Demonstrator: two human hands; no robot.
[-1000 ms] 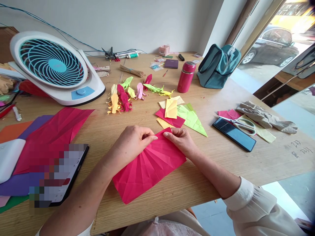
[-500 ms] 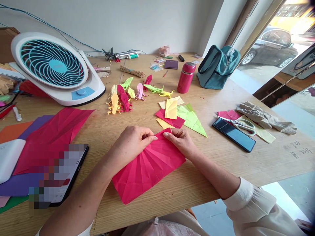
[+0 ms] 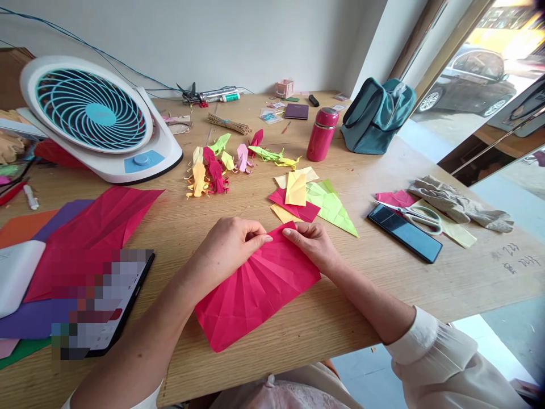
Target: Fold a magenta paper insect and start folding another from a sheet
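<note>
A creased red sheet of paper point(image 3: 259, 295), folded into a long rectangle with fan-like creases, is held at a slant over the table's front part. My left hand point(image 3: 232, 247) pinches its far edge between thumb and fingers. Close beside it, my right hand point(image 3: 313, 244) grips the same edge near the far right corner, thumb on top. The fingers under the paper are partly hidden. Just beyond my hands lie several folded papers, among them a light green one point(image 3: 332, 207) and a yellow-orange one point(image 3: 296, 188).
A fan point(image 3: 145, 162) stands at the back left, with coloured sheets and a phone point(image 3: 128, 307) before it. Folded paper insects point(image 3: 216, 173), a red flask point(image 3: 322, 135) and a teal bag point(image 3: 368, 122) sit further back. Scissors point(image 3: 421, 218) rest by another phone point(image 3: 404, 233) on the right.
Almost nothing differs. Both hands keep their hold on the red paper, whose near edge has shifted very slightly.
</note>
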